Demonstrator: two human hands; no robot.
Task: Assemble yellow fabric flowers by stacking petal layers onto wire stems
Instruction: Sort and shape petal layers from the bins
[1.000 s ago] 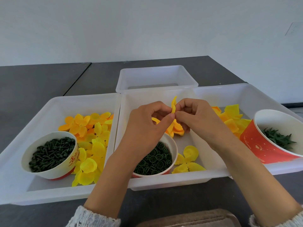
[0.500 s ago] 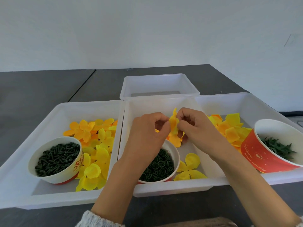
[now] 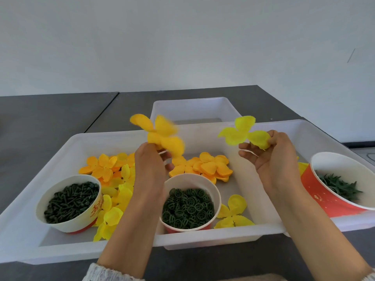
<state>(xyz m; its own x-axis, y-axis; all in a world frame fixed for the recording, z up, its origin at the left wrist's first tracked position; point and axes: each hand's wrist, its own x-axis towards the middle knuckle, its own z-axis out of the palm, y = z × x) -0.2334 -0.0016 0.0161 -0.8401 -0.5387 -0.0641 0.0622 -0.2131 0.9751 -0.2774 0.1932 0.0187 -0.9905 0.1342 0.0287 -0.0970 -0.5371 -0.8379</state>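
Left hand [image 3: 149,165] pinching orange petal layer [image 3: 160,134] above fingers; right hand [image 3: 272,157] pinching yellow layer [image 3: 242,132].

Dark grey table [image 3: 50,118] under three white plastic trays [image 3: 192,107].

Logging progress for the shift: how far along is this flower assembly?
Early. Done: no finished flower shows, and the far white plastic tray looks empty. In hand: the left hand holds an orange-yellow fabric petal layer, the right hand a lemon-yellow one, apart. Left: stacking them; loose petals still fill the trays.
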